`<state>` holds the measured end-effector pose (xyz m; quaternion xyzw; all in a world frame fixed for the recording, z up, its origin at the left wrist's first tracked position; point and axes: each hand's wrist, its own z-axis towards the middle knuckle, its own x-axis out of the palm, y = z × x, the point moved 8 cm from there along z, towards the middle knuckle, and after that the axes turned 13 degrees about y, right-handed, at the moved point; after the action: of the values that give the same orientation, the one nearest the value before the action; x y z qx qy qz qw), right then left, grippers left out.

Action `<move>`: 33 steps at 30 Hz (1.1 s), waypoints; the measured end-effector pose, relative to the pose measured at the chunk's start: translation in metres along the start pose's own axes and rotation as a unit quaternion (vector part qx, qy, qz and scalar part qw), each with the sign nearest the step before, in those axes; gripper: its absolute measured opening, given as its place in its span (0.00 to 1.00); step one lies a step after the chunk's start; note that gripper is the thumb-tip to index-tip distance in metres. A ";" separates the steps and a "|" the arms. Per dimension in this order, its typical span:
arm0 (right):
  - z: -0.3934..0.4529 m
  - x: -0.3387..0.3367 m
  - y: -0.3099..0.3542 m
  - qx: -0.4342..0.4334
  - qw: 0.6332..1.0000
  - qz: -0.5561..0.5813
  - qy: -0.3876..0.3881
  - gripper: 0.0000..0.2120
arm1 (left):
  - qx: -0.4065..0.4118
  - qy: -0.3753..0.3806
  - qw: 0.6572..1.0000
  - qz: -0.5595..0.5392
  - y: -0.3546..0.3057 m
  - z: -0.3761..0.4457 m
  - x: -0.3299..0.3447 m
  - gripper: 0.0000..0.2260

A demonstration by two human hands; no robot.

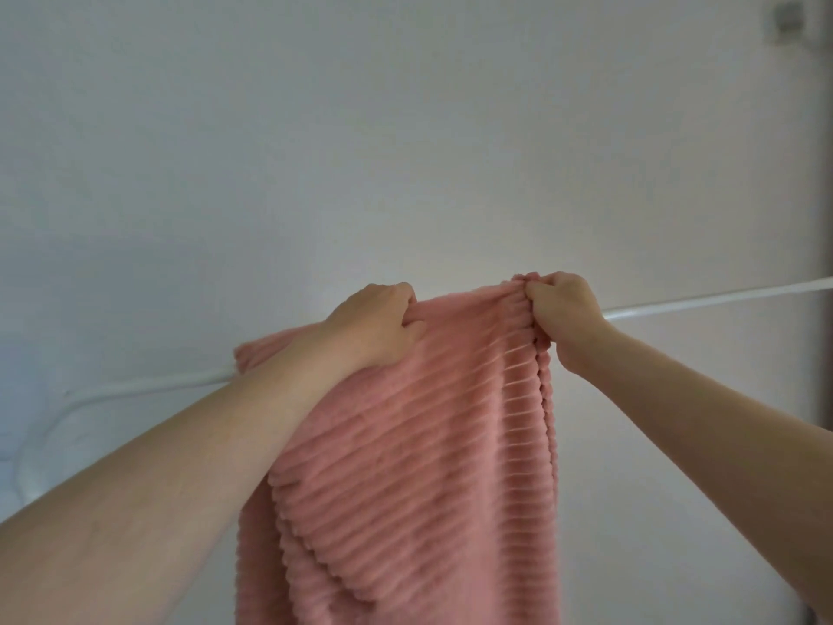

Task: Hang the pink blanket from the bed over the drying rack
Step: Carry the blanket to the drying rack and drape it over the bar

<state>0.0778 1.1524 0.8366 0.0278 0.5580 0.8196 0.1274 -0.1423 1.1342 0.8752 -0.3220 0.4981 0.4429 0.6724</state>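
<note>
The pink ribbed blanket (405, 444) hangs down the middle of the head view, its top edge draped across the white bar of the drying rack (721, 295). My left hand (378, 322) grips the blanket's top at the left, fingers closed into the fabric. My right hand (563, 309) pinches the bunched top right corner. A fold of the blanket sticks out to the left behind my left forearm, over the bar. The bar is hidden where the fabric covers it.
The rack's white bar runs from lower left (148, 385), where it curves down, up to the right edge. A plain white wall (405, 128) fills the background. A small grey fixture (789, 15) sits at the top right.
</note>
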 end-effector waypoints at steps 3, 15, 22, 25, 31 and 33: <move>0.003 -0.013 -0.007 -0.004 1.000 -0.009 0.010 0.12 | -0.003 -0.018 1.000 0.002 -0.014 0.009 0.003 0.08; -0.023 -0.004 -0.026 -0.042 0.980 -0.084 0.173 0.33 | 0.040 -0.092 0.992 -0.080 -0.058 0.043 0.015 0.05; -0.036 0.070 -0.011 -0.138 0.972 -0.140 0.129 0.24 | 0.065 -0.097 0.980 -0.163 -0.053 0.036 0.011 0.08; -0.030 0.064 0.002 -0.148 0.968 -0.191 0.059 0.07 | 0.053 -0.135 0.976 -0.161 -0.032 0.012 0.000 0.06; 0.009 0.028 0.031 -0.140 0.972 -0.184 -0.034 0.04 | -0.111 -0.160 0.979 -0.065 0.042 -0.028 -0.023 0.09; 0.024 0.016 0.028 -0.102 0.989 -0.094 -0.053 0.02 | -0.157 -0.071 0.983 -0.067 0.053 -0.023 -0.009 0.15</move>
<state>0.0615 1.1685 0.8700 0.0053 0.4637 0.8540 0.2358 -0.2009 1.1326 0.8776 -0.4239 0.3511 0.4912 0.6752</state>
